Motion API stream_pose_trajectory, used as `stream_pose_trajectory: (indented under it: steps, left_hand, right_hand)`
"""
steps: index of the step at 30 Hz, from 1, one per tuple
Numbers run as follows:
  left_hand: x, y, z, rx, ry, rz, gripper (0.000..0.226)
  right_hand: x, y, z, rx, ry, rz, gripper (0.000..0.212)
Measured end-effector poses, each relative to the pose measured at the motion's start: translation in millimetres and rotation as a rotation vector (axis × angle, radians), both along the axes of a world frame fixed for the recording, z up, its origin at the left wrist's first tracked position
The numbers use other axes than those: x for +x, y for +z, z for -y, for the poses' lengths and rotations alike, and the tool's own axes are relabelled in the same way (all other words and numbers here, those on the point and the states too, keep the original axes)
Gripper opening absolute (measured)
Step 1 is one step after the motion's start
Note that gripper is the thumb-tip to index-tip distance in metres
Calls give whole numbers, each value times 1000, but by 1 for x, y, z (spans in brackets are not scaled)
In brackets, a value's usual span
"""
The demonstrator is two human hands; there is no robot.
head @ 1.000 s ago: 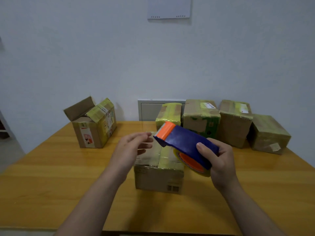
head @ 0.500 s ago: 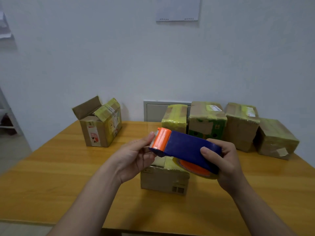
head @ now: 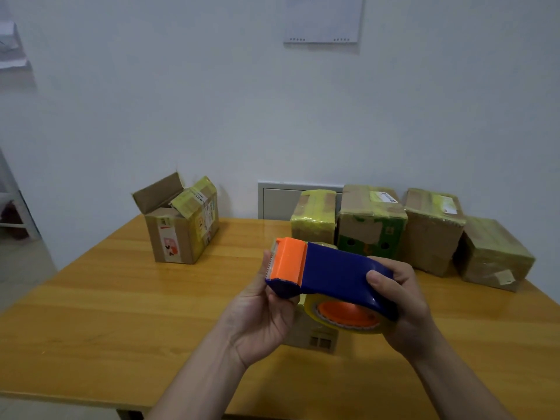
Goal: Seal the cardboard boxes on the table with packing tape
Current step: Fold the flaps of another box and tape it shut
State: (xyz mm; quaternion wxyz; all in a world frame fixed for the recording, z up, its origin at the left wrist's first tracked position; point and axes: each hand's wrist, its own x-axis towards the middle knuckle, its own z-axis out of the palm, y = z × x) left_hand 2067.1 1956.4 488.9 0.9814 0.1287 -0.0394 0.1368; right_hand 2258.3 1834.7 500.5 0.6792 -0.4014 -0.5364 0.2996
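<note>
The right hand [head: 400, 310] is wrapped round the rear of the blue tape dispenser [head: 330, 272], thumb on top and fingers underneath, holding it in the air with the yellowish tape roll [head: 342, 321] hanging below on its orange core. The left hand [head: 263, 313] cups the orange cutter end, palm up, with its fingers curled up against the toothed edge. Whether it has caught the loose end of the tape I cannot tell, as the head of the tool hides it. Directly beneath both hands, near the front middle of the table [head: 121, 313], sits the near box [head: 315, 338], mostly covered by the hands and the roll, so its top and any tape on it cannot be judged. Along the far right, against the wall, four boxes [head: 371, 225] stand side by side, all closed and already banded with yellow-green tape, so they look finished. At the far left, well apart from them, the open box [head: 181, 225] has its flaps up and plainly remains to be sealed. By my reckoning most of the job is done: the near box is the one in hand, with tape probably about to be drawn out, and the open box comes after it.
</note>
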Motion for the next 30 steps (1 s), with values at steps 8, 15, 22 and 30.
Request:
stream_pose_trajectory:
  steps: [8, 15, 22, 30]
  left_hand:
    - [-10, 0, -2, 190, 66, -140, 49]
    - [-16, 4, -18, 548, 244, -451, 24]
    - [-17, 8, -34, 959, 466, -761, 36]
    - [-16, 8, -37, 1081, 476, -860, 8]
  right_hand:
    - [5, -3, 3, -45, 57, -80, 52]
    - [11, -3, 5, -90, 11, 7, 50]
    - [11, -4, 7, -148, -57, 128, 43]
    - [17, -2, 10, -120, -101, 261, 42]
